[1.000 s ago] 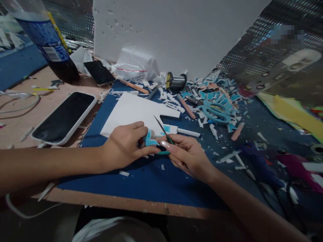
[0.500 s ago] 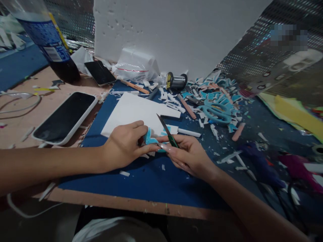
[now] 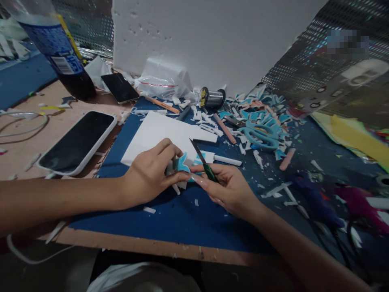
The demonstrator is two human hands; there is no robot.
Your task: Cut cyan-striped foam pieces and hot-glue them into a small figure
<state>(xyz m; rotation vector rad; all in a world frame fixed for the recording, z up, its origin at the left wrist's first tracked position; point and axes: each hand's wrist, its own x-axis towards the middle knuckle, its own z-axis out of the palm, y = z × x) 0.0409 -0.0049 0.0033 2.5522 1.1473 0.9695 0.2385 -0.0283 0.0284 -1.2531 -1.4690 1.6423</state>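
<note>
My left hand [image 3: 152,170] pinches a small blue foam cut-out [image 3: 182,163] with a pale edge, its thumb below and its fingers curled behind. From the right, my right hand [image 3: 229,186] grips a craft knife [image 3: 209,170] with a green handle. The dark blade points up and to the left, away from the foam. My right thumb and fingertips meet the left thumb at the cut-out's lower edge, so part of the piece is hidden. Behind both hands a white foam sheet [image 3: 161,129] lies on the blue mat [image 3: 188,227].
Teal-handled scissors [image 3: 261,136] rest among blue and white foam scraps [image 3: 273,109]. A wire spool [image 3: 212,98] stands near a plastic bag [image 3: 164,79]. On the left are a phone [image 3: 79,140] and a cola bottle [image 3: 57,52]. Glue guns [image 3: 316,198] lie at right.
My left fingers have lifted and shifted slightly, and the foam cut-out has turned a little so more of its blue face shows. The knife has moved slightly right, still in my right hand.
</note>
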